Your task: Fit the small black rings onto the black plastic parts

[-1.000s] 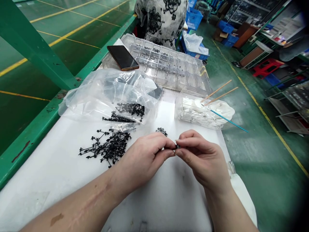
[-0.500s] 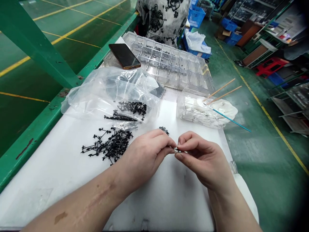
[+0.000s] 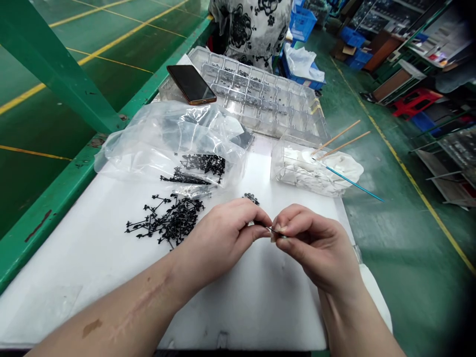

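My left hand (image 3: pixel 223 238) and my right hand (image 3: pixel 316 248) meet over the white table (image 3: pixel 89 267), fingertips pinched together on a small black plastic part (image 3: pixel 273 230). Just beyond the fingers lies a little cluster of tiny black pieces (image 3: pixel 252 199). To the left of my left hand spreads a pile of black plastic sprues (image 3: pixel 169 221). Behind it a clear plastic bag (image 3: pixel 163 141) holds more black sprues (image 3: pixel 203 166).
A clear box (image 3: pixel 297 171) with white material, two wooden sticks (image 3: pixel 340 141) and a blue stick (image 3: pixel 353 184) stands at the right. Behind are a clear compartment tray (image 3: pixel 260 99), a phone (image 3: pixel 191 84) and a person in a flowered garment (image 3: pixel 253 27). A green frame (image 3: pixel 55 64) borders the left.
My hands stay pinched together at the same spot; the fingers have shifted slightly around the small part. The view has moved a little.
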Tool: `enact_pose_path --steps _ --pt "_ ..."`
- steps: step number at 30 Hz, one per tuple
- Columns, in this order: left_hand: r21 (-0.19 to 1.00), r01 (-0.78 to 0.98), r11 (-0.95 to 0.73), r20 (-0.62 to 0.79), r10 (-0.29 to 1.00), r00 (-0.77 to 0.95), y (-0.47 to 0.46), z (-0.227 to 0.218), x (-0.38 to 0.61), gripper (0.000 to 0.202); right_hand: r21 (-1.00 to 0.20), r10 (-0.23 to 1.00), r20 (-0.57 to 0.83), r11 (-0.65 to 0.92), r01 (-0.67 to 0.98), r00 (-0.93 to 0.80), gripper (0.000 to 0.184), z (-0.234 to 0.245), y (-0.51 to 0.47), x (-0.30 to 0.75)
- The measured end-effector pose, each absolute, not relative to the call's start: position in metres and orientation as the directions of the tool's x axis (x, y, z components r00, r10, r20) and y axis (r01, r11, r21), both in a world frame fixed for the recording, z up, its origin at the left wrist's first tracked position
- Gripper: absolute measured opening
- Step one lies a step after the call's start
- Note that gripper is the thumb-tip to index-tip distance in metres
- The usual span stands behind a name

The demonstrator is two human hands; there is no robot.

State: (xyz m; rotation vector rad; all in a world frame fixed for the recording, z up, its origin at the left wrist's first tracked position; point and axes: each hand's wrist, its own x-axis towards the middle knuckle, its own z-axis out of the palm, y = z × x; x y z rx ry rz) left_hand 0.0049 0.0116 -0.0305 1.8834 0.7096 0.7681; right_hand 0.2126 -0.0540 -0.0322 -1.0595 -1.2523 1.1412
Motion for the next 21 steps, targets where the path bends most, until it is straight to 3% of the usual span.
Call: enact_pose_path --steps 5,11,15,19,21 --pt "0.978 0.166 -0.129 0.003 0.799 0.601 0.016 -0.021 0.003 0.007 -0.986 0.997 0.072 0.069 -0.154 -0.017 0.014 -0.039 -0.05 0.214" --pt "0.995 0.096 0.023 -0.074 0.824 0.561 0.015 -0.024 0.002 0.011 -0.984 0.991 0.129 0.132 0.118 -0.032 0.013 -0.04 -0.05 0.209" --pt "0.995 0.08 0.053 -0.09 0.801 0.591 0.015 -0.025 0.002 0.014 -0.95 0.984 0.157 0.174 0.261 -0.086 0.012 -0.04 -0.05 0.204" --pt "0.994 0.109 0.008 -0.072 0.802 0.593 0.015 -0.022 0.003 0.017 -0.935 0.977 0.18 0.206 0.289 -0.115 0.016 -0.039 -0.047 0.212" --pt "0.989 0.148 -0.027 -0.063 0.819 0.57 0.014 -0.02 0.003 0.018 -0.931 0.971 0.237 0.223 0.288 0.016 0.019 -0.037 -0.046 0.224"
